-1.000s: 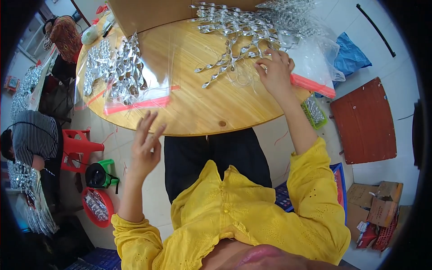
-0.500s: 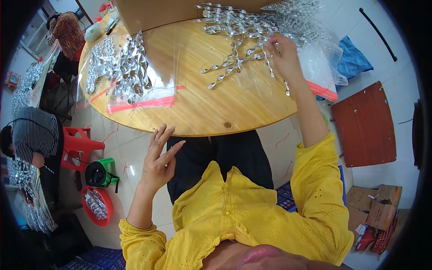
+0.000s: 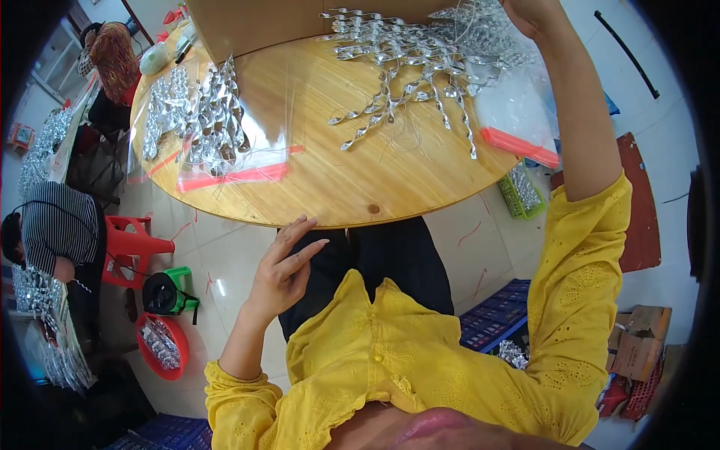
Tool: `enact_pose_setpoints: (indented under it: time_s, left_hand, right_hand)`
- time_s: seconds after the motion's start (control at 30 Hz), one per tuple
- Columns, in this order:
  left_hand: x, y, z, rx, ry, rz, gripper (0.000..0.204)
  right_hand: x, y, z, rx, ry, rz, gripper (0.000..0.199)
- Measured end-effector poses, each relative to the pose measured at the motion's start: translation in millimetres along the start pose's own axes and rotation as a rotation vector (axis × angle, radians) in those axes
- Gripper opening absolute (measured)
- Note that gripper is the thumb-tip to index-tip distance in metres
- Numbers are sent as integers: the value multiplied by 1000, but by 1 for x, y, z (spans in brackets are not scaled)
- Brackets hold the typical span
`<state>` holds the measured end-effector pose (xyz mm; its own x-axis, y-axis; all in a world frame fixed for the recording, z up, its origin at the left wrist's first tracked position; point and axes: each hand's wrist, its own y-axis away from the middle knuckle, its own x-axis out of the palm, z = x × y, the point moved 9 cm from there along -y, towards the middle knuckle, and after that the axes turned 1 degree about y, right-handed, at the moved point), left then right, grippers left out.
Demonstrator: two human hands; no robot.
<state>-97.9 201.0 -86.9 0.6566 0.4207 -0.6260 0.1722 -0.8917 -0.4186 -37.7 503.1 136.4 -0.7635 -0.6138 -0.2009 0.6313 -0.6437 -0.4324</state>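
My left hand (image 3: 285, 268) hovers at the near edge of the round wooden table (image 3: 322, 180), fingers spread and nothing in it. At the far right my right hand (image 3: 534, 16) is reaching up past a pile of silver twisted spirals (image 3: 405, 49); the top of the picture cuts its fingers off, so what it holds, if anything, is hidden. Several loose spirals (image 3: 391, 112) with thin clear threads trail from that pile toward the middle. On the left, more silver spirals (image 3: 217, 120) lie on clear plastic bags (image 3: 262, 161) with red sealing strips.
A cardboard box (image 3: 270, 30) stands at the table's back. Clear bags (image 3: 517, 112) lie at its right edge, above a green basket (image 3: 521, 191) on the floor. Leftward are a red stool (image 3: 127, 244), a red basin (image 3: 163, 345) and a person in stripes (image 3: 60, 225).
My right hand has moved up and right, away from the loose spirals, which have shifted slightly. My left hand has moved a little right, its fingers still apart.
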Motion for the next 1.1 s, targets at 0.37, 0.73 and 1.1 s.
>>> enact_pose_setpoints:
  time_s: [0.37,0.73,1.1]
  left_hand:
    - [-14,-18,23,-236,249,-200,46]
    - [17,-112,41,-370,868,-216,41]
    - [30,-89,46,-348,187,-171,18]
  right_hand:
    - [83,65,-57,25,328,635,19]
    - [118,97,-77,99,338,808,17]
    - [86,135,-155,182,443,731,14]
